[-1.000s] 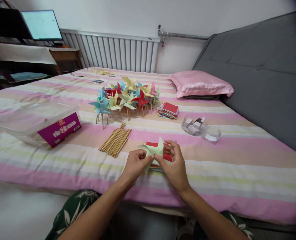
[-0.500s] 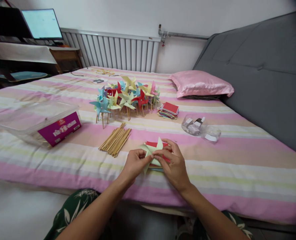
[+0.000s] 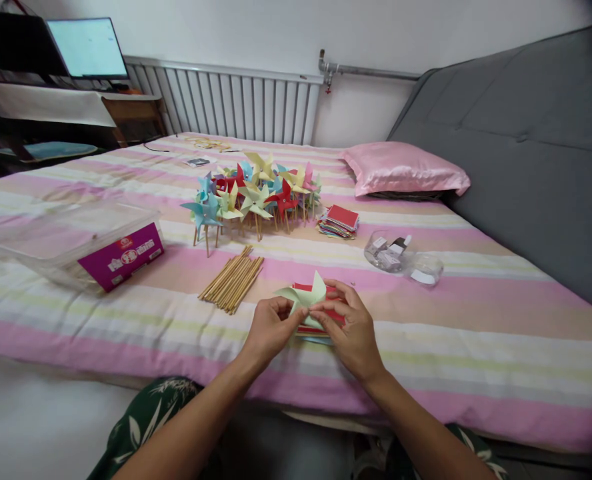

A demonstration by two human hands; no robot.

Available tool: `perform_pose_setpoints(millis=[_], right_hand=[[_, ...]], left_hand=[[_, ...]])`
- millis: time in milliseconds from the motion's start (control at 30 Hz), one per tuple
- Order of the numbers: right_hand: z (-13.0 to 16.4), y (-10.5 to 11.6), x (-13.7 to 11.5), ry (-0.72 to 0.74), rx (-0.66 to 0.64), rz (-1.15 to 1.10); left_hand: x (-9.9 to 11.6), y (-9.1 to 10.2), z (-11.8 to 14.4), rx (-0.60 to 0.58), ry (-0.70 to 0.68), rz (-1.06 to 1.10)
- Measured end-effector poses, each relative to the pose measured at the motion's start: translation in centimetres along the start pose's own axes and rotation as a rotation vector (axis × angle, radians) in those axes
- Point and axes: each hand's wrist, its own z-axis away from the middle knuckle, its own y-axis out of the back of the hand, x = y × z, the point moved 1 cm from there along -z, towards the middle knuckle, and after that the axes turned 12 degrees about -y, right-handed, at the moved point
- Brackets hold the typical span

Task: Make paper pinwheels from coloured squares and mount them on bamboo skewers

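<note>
Near the bed's (image 3: 426, 373) front edge, we pinch a pale green paper pinwheel (image 3: 307, 298) between both hands, left hand (image 3: 271, 328) and right hand (image 3: 352, 328) closed on its centre, just above red paper squares (image 3: 334, 315). Left lie bamboo sticks (image 3: 232, 280); far right, a clear tub (image 3: 387, 252) holds small packets.

Both forearms reach in from six o'clock, bare, and converge toward the middle. The left hand (image 3: 271, 328) curls knuckles up, its thumb and forefinger pinched together at two o'clock. The right hand (image 3: 352, 331) arches beside it, fingertips (image 3: 321, 311) pressed toward ten o'clock, nearly meeting the left's.
</note>
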Motion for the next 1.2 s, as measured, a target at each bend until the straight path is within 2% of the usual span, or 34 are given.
perform_pose_setpoints(millis=[467,733,1200], right_hand=[[0.4,-0.4,-0.4,-0.185,0.014,-0.065],[0.4,-0.7,0.0,-0.263,-0.027,-0.124],[0.8,-1.2,0.1,-0.260,0.023,-0.241]], left_hand=[[0.1,0.2,0.2,0.031,-0.137,-0.186],[0.3,0.2,0.2,0.042,-0.150,-0.200],[0.1,-0.1,0.3,0.045,-0.118,-0.132]])
